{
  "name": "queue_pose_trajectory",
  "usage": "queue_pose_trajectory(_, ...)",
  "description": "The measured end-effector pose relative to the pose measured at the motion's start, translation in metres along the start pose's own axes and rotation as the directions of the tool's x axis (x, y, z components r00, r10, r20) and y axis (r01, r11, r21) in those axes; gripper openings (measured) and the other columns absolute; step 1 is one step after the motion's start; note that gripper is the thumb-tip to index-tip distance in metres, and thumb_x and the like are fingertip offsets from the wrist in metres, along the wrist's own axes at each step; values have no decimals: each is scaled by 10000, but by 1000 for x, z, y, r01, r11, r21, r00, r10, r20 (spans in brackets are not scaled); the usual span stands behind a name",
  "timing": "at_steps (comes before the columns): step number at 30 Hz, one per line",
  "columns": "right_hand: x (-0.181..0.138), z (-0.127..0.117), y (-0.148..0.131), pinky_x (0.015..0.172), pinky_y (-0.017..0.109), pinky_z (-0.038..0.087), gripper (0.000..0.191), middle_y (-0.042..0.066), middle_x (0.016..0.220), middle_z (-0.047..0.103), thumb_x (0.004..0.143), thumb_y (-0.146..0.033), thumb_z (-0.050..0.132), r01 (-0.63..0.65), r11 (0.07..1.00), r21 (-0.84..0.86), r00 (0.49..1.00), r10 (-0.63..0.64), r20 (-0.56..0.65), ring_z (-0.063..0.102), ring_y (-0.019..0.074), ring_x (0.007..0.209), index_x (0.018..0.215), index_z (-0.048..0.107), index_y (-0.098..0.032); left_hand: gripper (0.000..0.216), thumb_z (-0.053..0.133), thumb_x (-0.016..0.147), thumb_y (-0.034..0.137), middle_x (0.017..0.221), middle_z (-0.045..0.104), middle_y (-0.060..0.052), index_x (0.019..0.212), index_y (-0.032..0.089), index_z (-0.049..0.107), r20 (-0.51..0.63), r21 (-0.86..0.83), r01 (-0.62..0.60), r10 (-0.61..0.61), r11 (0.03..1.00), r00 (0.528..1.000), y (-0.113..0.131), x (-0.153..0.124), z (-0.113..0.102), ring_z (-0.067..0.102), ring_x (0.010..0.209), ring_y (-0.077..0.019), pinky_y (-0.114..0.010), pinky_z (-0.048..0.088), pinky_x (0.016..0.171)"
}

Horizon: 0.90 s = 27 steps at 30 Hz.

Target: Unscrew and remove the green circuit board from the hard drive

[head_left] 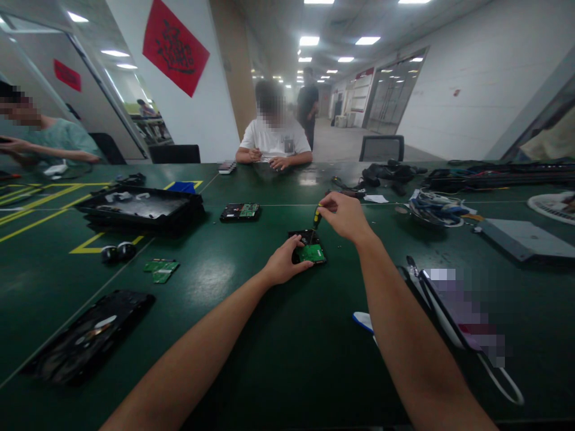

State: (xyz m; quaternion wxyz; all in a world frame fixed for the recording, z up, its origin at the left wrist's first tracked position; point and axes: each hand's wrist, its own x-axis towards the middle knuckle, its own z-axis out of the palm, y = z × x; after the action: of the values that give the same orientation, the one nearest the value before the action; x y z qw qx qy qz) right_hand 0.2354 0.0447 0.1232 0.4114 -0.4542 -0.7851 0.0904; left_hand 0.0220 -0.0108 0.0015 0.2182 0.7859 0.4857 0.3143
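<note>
A small hard drive (309,247) with a green circuit board on top lies on the dark green table (251,335) ahead of me. My left hand (285,261) rests on its near left edge, fingers curled against it. My right hand (344,214) is closed round the top of a yellow and black screwdriver (317,218), which stands upright with its tip on the drive.
Another hard drive (239,211) and a black tray (139,206) lie further left. Loose green boards (161,269) and a black panel (90,338) sit at my near left. Cables (433,206) and a grey case (523,236) are at the right. People sit across the table.
</note>
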Motion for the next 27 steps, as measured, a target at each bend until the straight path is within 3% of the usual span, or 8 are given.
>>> queue_pose_trajectory(8, 1, 0, 1, 854, 380, 575, 125, 64, 973, 765, 860, -245, 676, 33, 999, 29, 999, -34, 30, 717, 213, 871, 965, 731, -205, 627, 755, 795, 547, 1559, 461, -134, 1301, 224, 571, -5, 3, 1, -1, 1000, 1000, -1, 0, 2, 417, 1462, -313, -478, 364, 1197)
queue_pose_trajectory(27, 0, -2, 1, 830, 386, 579, 112, 66, 930, 763, 854, -290, 695, -20, 999, 39, 1000, 19, 8, 713, 219, 852, 916, 723, -202, 623, 769, 787, 527, 1550, 473, -129, 1298, 227, 575, -8, -15, 2, -2, 1000, 1000, 0, -1, 1, 419, 1461, -313, -480, 364, 1196)
